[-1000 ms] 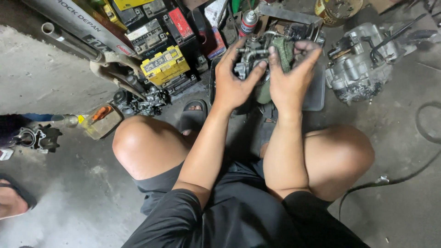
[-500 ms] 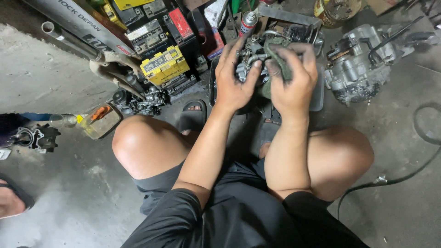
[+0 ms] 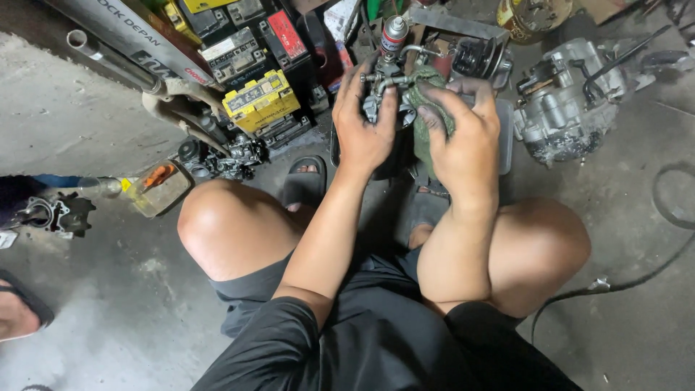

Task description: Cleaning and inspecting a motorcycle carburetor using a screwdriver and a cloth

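I squat on a concrete floor and hold a small metal carburetor in front of my knees. My left hand grips it from the left, fingers wrapped around its body. My right hand presses a green rag against the carburetor's right side. Its brass fittings and a bent pipe stick out above my fingers. Most of the part is hidden under my hands. A dark tray lies on the floor below them.
A grey engine block sits to the right. Several batteries, one yellow, are stacked at upper left beside metal tubes. A spray can stands behind the carburetor. A black cable curls at right. Another person's foot is at lower left.
Both hands stay on the carburetor. My right hand has closed over it with the rag and shifted slightly, rubbing the part. The view moved a little.
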